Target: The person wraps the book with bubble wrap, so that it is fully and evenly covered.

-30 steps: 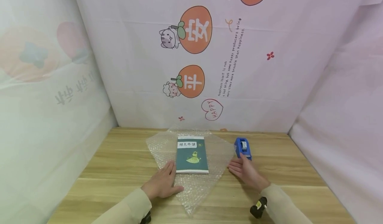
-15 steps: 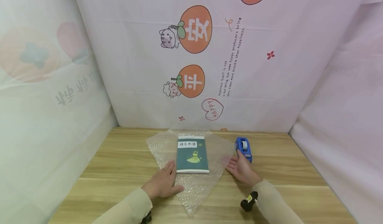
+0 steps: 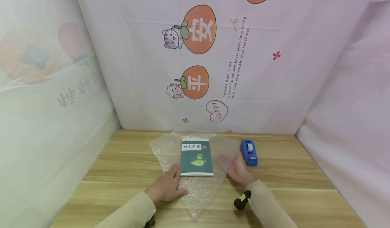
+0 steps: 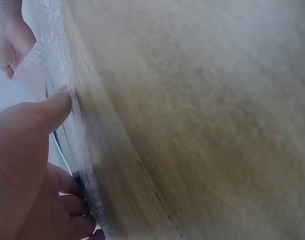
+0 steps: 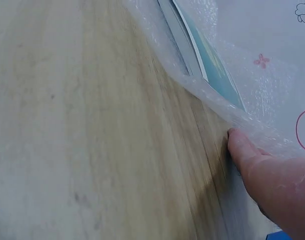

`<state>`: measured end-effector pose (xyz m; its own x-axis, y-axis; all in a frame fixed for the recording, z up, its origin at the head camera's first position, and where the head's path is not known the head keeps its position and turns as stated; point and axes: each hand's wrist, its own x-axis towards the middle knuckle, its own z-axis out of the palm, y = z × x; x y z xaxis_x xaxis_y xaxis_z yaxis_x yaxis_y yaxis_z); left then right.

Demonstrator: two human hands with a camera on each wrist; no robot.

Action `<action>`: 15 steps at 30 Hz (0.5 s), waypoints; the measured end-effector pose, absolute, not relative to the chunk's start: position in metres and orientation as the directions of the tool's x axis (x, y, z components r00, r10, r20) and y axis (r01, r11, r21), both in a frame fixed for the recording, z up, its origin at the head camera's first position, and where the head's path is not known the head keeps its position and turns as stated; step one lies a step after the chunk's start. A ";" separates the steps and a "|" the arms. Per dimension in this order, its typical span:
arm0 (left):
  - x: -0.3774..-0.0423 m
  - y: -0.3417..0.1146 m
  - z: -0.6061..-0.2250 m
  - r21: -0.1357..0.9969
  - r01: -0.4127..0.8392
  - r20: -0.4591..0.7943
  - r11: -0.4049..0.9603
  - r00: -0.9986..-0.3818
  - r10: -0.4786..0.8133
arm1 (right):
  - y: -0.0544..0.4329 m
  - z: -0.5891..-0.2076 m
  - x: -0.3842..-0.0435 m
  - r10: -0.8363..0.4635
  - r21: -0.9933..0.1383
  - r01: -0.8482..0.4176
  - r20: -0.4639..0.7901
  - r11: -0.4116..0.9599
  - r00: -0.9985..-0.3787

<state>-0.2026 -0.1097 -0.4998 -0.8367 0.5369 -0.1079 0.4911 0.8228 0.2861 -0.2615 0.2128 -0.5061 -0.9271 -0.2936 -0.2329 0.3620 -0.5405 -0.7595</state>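
Note:
A dark green booklet (image 3: 196,158) with white end strips lies on a sheet of clear bubble wrap (image 3: 195,195), whose corners point outward on the table. My left hand (image 3: 166,185) rests with fingers extended on the wrap at the booklet's lower left edge. My right hand (image 3: 240,172) is palm up at the wrap's right side, its straight fingers underneath and showing blurred through the plastic. In the right wrist view, my right hand (image 5: 277,185) meets the raised edge of the wrap, close to the booklet (image 5: 215,65).
A blue tape dispenser (image 3: 250,157) with a roll in it stands just right of my right hand. The wood-grain table (image 3: 122,160) ends at a printed white cloth backdrop (image 3: 146,85), with cloth walls on both sides.
My right hand has moved left from beside the tape dispenser, its fingers sliding under the right part of the bubble wrap. My left hand and the booklet have stayed put.

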 end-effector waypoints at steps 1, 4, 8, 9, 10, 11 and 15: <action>-0.203 -0.110 -0.501 0.283 0.493 -0.107 0.822 -0.836 0.539 | 0.211 -0.506 -0.262 -0.297 -0.762 0.359 -0.228 -0.538 -0.927; -0.202 -0.109 -0.500 0.272 0.485 -0.124 0.831 -0.839 0.530 | 0.203 -0.505 -0.263 -0.305 -0.803 0.337 -0.203 -0.492 -0.930; -0.202 -0.109 -0.499 0.260 0.482 -0.133 0.837 -0.840 0.525 | 0.193 -0.500 -0.265 -0.265 -0.896 0.284 -0.198 -0.341 -0.944; -0.201 -0.108 -0.498 0.263 0.480 -0.132 0.837 -0.841 0.525 | 0.190 -0.499 -0.265 -0.243 -0.921 0.269 -0.203 -0.280 -0.948; -0.201 -0.108 -0.496 0.265 0.480 -0.129 0.836 -0.841 0.525 | 0.188 -0.498 -0.265 -0.230 -0.942 0.255 -0.205 -0.219 -0.951; -0.200 -0.108 -0.495 0.270 0.480 -0.124 0.835 -0.842 0.524 | 0.185 -0.498 -0.265 -0.219 -0.957 0.241 -0.203 -0.160 -0.954; -0.198 -0.107 -0.492 0.275 0.473 -0.122 0.837 -0.847 0.518 | 0.177 -0.498 -0.263 -0.225 -0.990 0.122 -0.135 0.070 -0.965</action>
<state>-0.1978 -0.1071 -0.4916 -0.8466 0.5180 -0.1224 0.4725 0.8372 0.2753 -0.2629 0.1767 -0.4979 -0.9649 -0.2253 -0.1351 0.1222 0.0703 -0.9900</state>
